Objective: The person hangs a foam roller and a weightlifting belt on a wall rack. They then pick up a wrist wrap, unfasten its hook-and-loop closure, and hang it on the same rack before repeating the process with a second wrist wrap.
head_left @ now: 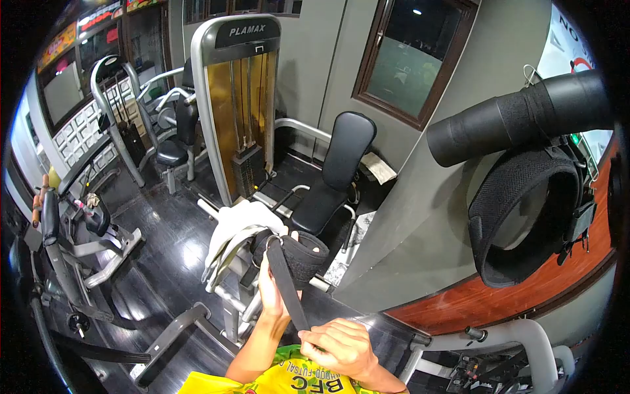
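Observation:
My left hand (270,289) holds a black padded ankle strap (306,257) from beneath, its fingers partly hidden behind the rolled cuff. A metal ring sits at the cuff's left side, and the strap's flat webbing tail (286,285) passes by it. My right hand (340,346) is closed on the lower end of that tail, in front of my chest. Between my two hands the tail runs fairly straight. Just beyond the cuff, a white towel (239,226) lies draped over gym equipment.
Ahead stands a weight-stack machine (236,125) with a black padded seat (323,203). On the right wall hang a thick black belt (485,223) and a black padded roll (499,125). Several other machines line the left, and a grey metal frame (518,335) stands at lower right.

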Available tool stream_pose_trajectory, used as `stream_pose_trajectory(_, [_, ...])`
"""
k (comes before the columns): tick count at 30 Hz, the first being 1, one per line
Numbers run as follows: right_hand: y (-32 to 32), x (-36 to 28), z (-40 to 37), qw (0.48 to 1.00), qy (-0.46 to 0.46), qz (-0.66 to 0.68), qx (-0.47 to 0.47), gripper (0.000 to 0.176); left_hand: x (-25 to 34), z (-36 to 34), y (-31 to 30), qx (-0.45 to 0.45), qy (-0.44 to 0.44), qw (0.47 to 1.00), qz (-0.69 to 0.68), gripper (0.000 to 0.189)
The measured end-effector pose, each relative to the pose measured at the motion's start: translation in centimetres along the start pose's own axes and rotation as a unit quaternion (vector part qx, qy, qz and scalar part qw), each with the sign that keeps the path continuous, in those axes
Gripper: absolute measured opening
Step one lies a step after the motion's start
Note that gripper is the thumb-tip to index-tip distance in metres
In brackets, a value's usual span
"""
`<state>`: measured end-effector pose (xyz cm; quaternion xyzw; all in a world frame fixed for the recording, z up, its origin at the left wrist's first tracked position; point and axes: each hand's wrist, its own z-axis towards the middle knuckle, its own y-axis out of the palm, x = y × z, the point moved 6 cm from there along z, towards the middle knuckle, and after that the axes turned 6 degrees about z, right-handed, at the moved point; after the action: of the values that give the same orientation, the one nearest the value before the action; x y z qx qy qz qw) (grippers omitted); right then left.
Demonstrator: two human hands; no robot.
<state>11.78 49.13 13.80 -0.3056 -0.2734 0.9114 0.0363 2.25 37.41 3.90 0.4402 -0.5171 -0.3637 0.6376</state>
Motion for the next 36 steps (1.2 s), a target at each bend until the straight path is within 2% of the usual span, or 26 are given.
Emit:
stream_pose_trajectory(1, [-0.3,0.1,0.0,1.000,0.000,-0.010,0.005,0.013,-0.1,-0.1,-0.3,0.033,-0.029,0.999,-0.019,0.043])
stream_pose_trajectory(7, [-2.0,0.8,0.3,0.999,0.022,-0.010,0.033,0.016,0.3,-0.2,-0.8,0.071,-0.027,0.995,-0.058,0.044])
stream_pose_trajectory(10, [-2.6,1.3,0.2,0.998,0.032,-0.015,0.051,0.017,0.4,-0.4,-0.7,0.063,-0.032,0.989,-0.128,0.042])
stream_pose_trajectory(14, [-3.2,2.2,0.0,0.995,0.057,-0.020,0.076,0.016,0.8,-0.7,-0.9,0.066,-0.040,0.986,-0.147,0.039])
stream_pose_trajectory(17, [-3.6,3.3,-0.3,0.991,0.093,-0.011,0.094,0.016,0.8,-1.2,-0.9,0.052,-0.078,0.972,-0.216,0.038])
stream_pose_trajectory(19, [-3.8,3.8,-0.2,0.991,0.094,-0.014,0.091,0.019,0.6,-1.7,0.0,0.040,-0.120,0.942,-0.309,0.041])
stream_pose_trajectory(21, [-4.1,5.1,-0.5,0.974,0.187,0.025,0.126,0.022,0.3,-2.1,0.3,0.020,-0.133,0.945,-0.300,0.042])
stream_pose_trajectory(22, [-3.8,6.2,-1.2,0.968,0.223,0.051,0.107,0.022,0.0,-2.4,0.5,0.000,-0.142,0.946,-0.291,0.044])
stream_pose_trajectory(25, [-3.2,8.7,-2.0,0.951,0.260,0.124,0.112,0.026,-0.9,-3.0,0.8,-0.030,-0.176,0.939,-0.293,0.046])
stream_pose_trajectory(26, [-2.9,9.6,-2.2,0.947,0.260,0.156,0.102,0.029,-1.2,-3.3,0.8,-0.070,-0.205,0.925,-0.313,0.046])
stream_pose_trajectory(27, [-2.9,10.3,-2.4,0.948,0.259,0.155,0.103,0.029,-1.8,-3.5,0.4,-0.049,-0.235,0.910,-0.338,0.043])
stream_pose_trajectory(30, [-2.0,11.8,-3.0,0.926,0.281,0.244,0.066,0.032,-3.0,-4.6,1.2,-0.043,-0.313,0.889,-0.331,0.039])
stream_pose_trajectory(35, [-2.0,12.5,-3.4,0.925,0.286,0.237,0.074,0.030,-3.7,-5.1,1.3,-0.057,-0.322,0.912,-0.246,0.039])
stream_pose_trajectory(36, [-2.1,12.7,-3.5,0.926,0.289,0.230,0.080,0.029,-3.3,-4.6,0.8,-0.059,-0.246,0.964,-0.080,0.035])
